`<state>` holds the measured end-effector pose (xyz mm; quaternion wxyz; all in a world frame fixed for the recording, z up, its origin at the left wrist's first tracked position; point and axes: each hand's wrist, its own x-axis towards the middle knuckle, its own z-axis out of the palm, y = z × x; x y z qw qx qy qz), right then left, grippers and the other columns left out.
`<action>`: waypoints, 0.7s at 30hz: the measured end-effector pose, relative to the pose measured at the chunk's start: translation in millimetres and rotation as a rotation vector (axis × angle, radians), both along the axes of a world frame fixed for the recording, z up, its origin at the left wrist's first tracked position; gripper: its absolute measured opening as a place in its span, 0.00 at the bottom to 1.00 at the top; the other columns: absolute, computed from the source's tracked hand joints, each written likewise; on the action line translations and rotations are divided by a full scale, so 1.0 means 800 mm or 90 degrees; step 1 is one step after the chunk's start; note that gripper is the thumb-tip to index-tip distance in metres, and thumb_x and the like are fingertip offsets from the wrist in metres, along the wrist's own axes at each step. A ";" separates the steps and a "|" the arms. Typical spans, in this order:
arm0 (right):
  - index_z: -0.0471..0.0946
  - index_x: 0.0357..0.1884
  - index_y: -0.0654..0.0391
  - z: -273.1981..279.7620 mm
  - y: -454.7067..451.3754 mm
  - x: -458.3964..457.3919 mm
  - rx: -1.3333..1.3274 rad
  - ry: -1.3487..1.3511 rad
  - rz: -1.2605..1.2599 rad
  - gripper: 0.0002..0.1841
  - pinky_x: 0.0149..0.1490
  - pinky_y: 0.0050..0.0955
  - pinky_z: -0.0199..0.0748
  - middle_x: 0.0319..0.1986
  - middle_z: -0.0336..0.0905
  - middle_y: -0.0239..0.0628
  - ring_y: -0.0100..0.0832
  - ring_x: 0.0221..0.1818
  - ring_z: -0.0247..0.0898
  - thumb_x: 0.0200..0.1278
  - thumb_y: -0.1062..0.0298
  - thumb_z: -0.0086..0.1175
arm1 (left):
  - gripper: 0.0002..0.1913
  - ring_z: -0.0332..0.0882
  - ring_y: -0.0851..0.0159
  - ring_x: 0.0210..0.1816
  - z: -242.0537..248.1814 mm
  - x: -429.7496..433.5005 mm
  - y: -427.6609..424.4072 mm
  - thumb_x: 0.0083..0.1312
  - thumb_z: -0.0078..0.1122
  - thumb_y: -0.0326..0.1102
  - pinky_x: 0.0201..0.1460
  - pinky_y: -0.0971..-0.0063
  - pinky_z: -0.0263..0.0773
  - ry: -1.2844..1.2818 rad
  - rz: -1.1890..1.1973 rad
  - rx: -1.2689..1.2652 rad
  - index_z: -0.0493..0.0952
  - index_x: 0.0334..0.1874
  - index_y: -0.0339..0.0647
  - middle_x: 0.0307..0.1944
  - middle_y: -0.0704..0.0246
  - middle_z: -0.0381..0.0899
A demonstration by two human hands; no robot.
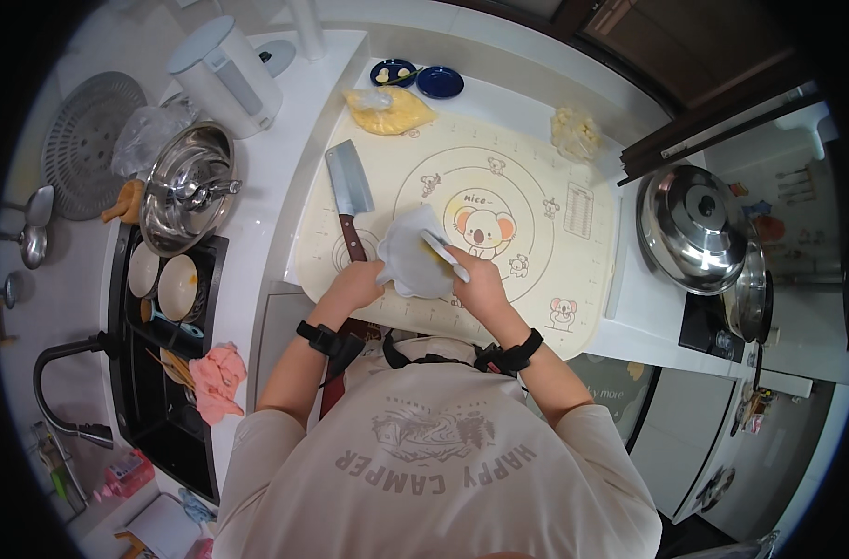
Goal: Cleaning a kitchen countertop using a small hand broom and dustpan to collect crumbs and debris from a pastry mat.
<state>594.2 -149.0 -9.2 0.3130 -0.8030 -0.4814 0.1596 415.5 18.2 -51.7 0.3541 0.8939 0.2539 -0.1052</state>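
My left hand (353, 286) pinches the left edge of a pale grey, scallop-edged piece (407, 255), perhaps a thin board or shallow dish. In my right hand (479, 285) is a narrow white tool (439, 247), possibly a scraper, held against the right side of that piece. A yellow smear shows beside it. Close to my left hand lies a cleaver (349, 180), blade pointing away and wooden handle towards me. Under all this spreads a cream silicone mat (578, 269) printed with koalas and circles.
Along the back are a bag of yellow food (393, 112), two dark blue plates (440, 82) and a bag of pale pieces (574, 133). To the left stand a white jug (225, 77), a steel colander (187, 189) and a black sink (162, 447). A lidded pan (697, 227) is on the right.
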 end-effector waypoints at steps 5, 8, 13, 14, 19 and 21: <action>0.77 0.49 0.57 0.029 0.006 0.015 0.021 0.024 -0.052 0.21 0.38 0.41 0.75 0.29 0.78 0.54 0.50 0.32 0.77 0.49 0.79 0.50 | 0.15 0.77 0.46 0.39 -0.012 -0.006 0.002 0.52 0.58 0.30 0.43 0.59 0.72 -0.010 0.009 -0.020 0.76 0.43 0.36 0.35 0.51 0.79; 0.76 0.49 0.56 0.003 0.001 0.015 -0.030 -0.001 -0.040 0.20 0.38 0.41 0.77 0.31 0.79 0.50 0.52 0.32 0.76 0.52 0.80 0.47 | 0.15 0.78 0.46 0.40 -0.013 -0.003 0.001 0.52 0.59 0.30 0.44 0.58 0.72 -0.007 0.006 -0.016 0.76 0.43 0.36 0.35 0.51 0.79; 0.77 0.49 0.57 0.014 0.006 0.003 0.027 0.072 -0.021 0.21 0.36 0.41 0.75 0.29 0.78 0.53 0.51 0.30 0.76 0.50 0.79 0.48 | 0.15 0.78 0.46 0.40 -0.011 -0.003 0.000 0.51 0.59 0.30 0.44 0.57 0.72 0.000 0.009 0.002 0.76 0.42 0.35 0.35 0.51 0.79; 0.77 0.49 0.57 0.024 0.005 0.008 0.026 0.062 -0.048 0.21 0.35 0.41 0.75 0.29 0.78 0.53 0.51 0.30 0.76 0.50 0.79 0.48 | 0.15 0.78 0.46 0.40 -0.012 -0.004 0.001 0.51 0.59 0.30 0.44 0.57 0.72 0.002 0.008 0.002 0.76 0.42 0.35 0.35 0.51 0.79; 0.77 0.48 0.55 0.026 -0.007 0.042 -0.013 -0.033 -0.113 0.19 0.34 0.41 0.75 0.30 0.78 0.52 0.51 0.29 0.76 0.52 0.78 0.48 | 0.15 0.78 0.46 0.40 -0.014 -0.003 0.000 0.51 0.59 0.30 0.44 0.57 0.72 -0.003 0.004 -0.007 0.75 0.42 0.34 0.35 0.50 0.79; 0.77 0.48 0.55 0.008 -0.007 0.033 -0.010 -0.034 -0.093 0.20 0.35 0.42 0.75 0.30 0.79 0.52 0.51 0.30 0.76 0.51 0.78 0.48 | 0.15 0.78 0.46 0.40 -0.012 -0.002 -0.001 0.51 0.59 0.30 0.44 0.58 0.73 -0.005 0.006 -0.004 0.75 0.41 0.33 0.35 0.50 0.79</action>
